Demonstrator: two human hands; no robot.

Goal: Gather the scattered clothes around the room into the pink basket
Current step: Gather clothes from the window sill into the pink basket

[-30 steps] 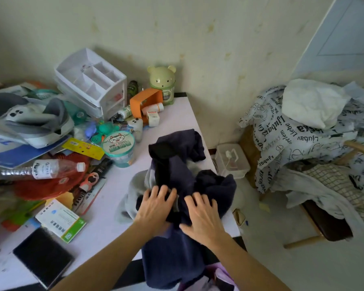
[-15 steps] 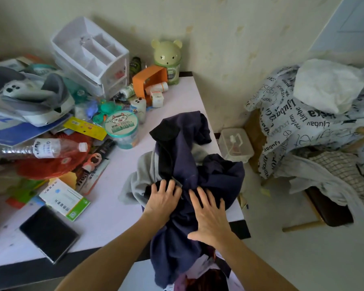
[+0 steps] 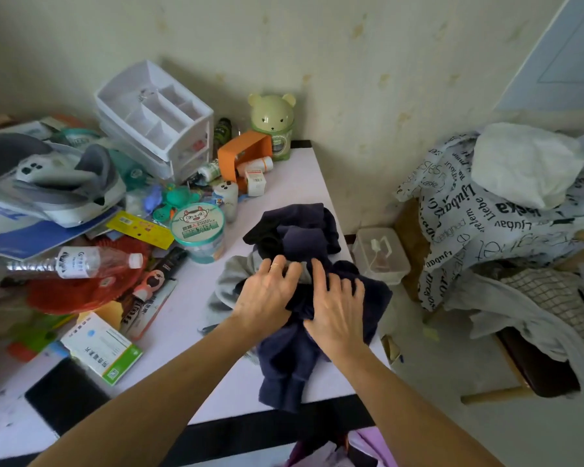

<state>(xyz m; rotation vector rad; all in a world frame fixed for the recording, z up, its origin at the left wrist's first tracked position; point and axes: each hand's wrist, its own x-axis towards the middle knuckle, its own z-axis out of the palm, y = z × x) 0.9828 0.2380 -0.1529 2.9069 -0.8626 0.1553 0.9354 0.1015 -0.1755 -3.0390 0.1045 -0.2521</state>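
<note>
Left hand (image 3: 267, 298) of mine flat on navy garment (image 3: 304, 241), fingers nearly straight, tips touching grey cloth (image 3: 230, 278) under it. Right hand (image 3: 338, 315) just beside, at 3 o'clock from left one, fingers spread, pressing same navy heap; nothing pinched. Heap lies on white table (image 3: 294, 176), near its right edge. At 3 o'clock, chair (image 3: 493, 396) holds lettered cloth (image 3: 469, 230). At 6 o'clock, pinkish thing (image 3: 375, 444), maybe basket, mostly cut off.

Wall (image 3: 351, 62): cream, marked with yellowish stains. Table (image 3: 294, 183): pale top, dark edge, set against the wall. Chair (image 3: 493, 396): wooden frame, dark seat, right of the table. Floor (image 3: 486, 439): pale.
</note>
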